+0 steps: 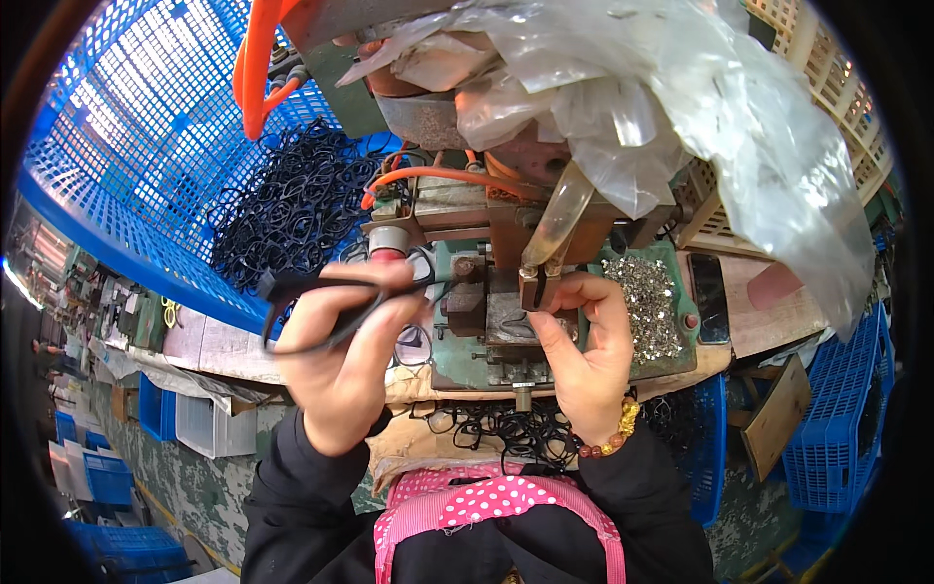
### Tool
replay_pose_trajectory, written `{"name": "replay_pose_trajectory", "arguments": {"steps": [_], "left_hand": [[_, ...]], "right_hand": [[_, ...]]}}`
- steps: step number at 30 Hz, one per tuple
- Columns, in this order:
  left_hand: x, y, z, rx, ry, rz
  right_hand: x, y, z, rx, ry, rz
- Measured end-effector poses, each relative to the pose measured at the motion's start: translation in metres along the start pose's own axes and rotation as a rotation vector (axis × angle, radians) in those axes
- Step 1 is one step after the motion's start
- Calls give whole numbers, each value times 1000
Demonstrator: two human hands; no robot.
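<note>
My left hand [342, 355] is closed around a black eyeglass frame [304, 321], blurred by motion, beside the red-and-silver knob [387, 241] of a small bench press. My right hand [591, 355] is at the press's working spot, thumb and forefinger curled together just beside its metal punch [538, 290]. Whatever lies between those fingertips is too small to make out. Under the punch sits a metal fixture block [510, 319] on the green machine base [452, 362]. Several black eyeglass frames [506, 428] lie at the bench's front edge, before my body.
A large blue basket [146, 258] at the left holds a heap of black frames [282, 200]. Small shiny metal parts [644, 307] fill a tray right of the press, near a dark phone [708, 297]. Clear plastic sheeting [720, 97] hangs overhead; an orange hose [438, 173] crosses the machine.
</note>
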State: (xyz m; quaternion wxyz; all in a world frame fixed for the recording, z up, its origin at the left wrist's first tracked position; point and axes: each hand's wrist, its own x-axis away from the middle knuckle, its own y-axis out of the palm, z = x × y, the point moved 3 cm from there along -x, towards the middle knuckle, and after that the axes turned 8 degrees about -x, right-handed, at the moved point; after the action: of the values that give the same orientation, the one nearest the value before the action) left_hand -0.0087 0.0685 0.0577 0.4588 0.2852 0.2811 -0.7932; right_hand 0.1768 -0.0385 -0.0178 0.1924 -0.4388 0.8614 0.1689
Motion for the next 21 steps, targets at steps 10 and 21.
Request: {"name": "replay_pose_trajectory", "arguments": {"steps": [10, 21], "left_hand": [[0, 6, -17, 115, 53, 65], [29, 51, 3, -440, 515, -532]], "right_hand": [[0, 14, -5, -204, 40, 68], [2, -22, -18, -61, 34, 70]]}}
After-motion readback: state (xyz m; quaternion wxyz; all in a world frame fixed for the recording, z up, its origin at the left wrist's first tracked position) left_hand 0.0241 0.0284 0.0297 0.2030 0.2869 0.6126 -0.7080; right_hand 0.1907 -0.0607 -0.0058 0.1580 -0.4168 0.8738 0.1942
